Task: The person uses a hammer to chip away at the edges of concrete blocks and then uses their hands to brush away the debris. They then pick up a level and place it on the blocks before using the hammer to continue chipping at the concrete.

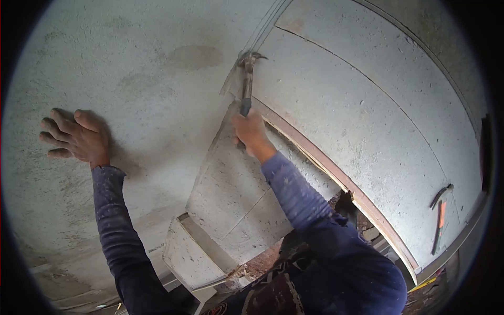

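Observation:
My right hand [253,131] is wrapped around the dark grip of a claw hammer [248,83]. The hammer's head is at the edge where the grey wall [142,73] meets a pale panel [341,110]; whether it touches is hard to tell because it is slightly blurred. On the left, my left hand [79,137] lies against the wall with its fingers spread, holding nothing. Just below the right hand, a lower grey panel [231,194] adjoins the wall.
A tool with an orange and dark handle [440,220] lies on the pale panel at the right. A long, brownish exposed edge [336,170] curves along that panel, beside an opening. A short, box-like pale piece [194,257] is near the bottom.

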The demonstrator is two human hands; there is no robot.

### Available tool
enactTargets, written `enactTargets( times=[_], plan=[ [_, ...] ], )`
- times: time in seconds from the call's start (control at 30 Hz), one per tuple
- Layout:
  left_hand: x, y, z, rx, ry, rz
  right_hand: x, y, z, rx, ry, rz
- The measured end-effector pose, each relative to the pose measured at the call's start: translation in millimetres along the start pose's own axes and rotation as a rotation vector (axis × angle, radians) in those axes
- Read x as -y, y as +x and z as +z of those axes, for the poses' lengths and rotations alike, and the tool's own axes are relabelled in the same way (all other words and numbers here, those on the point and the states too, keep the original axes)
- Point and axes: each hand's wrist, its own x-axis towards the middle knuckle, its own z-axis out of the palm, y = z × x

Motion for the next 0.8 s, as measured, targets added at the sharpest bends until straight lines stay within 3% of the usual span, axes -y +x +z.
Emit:
enactTargets(
  times=[0.1,0.17,0.2,0.27,0.3,0.37,0.4,0.43,0.47,0.53,0.63,0.73,0.77,0.8],
  plan=[
    [5,-7,-6,0.048,0.012,-0.019,45,-30,-43,0.044,0.093,-0.116],
    [0,-2,0,0.031,0.025,-0.02,110,-58,-78,0.016,0.152,-0.389],
    [-1,-2,0,0.044,0.02,-0.016,141,-74,-91,-0.111,0.104,-0.57],
    [2,-2,-3,0.042,0.059,0.018,189,-87,-98,-0.274,0.384,-1.091],
    [0,-1,0,0.039,0.062,0.015,196,-74,-108,-0.27,0.385,-1.094],
    [0,-2,-1,0.008,0.046,0.017,200,-51,-123,-0.225,0.793,-1.483],
    [2,-1,-1,0.007,0.053,0.016,170,-29,-119,-0.472,0.541,-1.519],
    [2,-1,0,0.017,0.057,0.009,123,-8,-68,-0.733,0.595,-1.177],
    [2,-2,-1,0.026,0.061,-0.001,75,8,-44,-0.725,0.598,-1.179],
    [-1,-4,-1,0.026,0.044,-0.008,0,14,-24,0.134,0.085,0.192],
    [-1,-1,0,0.026,0.034,-0.031,9,-14,-50,0.112,0.032,0.062],
    [0,1,-2,0.022,0.029,-0.025,100,-63,-93,-0.016,0.056,-0.354],
    [-1,0,-2,0.027,0.026,-0.02,133,-82,-99,-0.212,0.026,-0.543],
    [-3,-1,-2,0.041,0.02,-0.019,152,-83,-111,-0.217,0.148,-0.811]
  ],
)
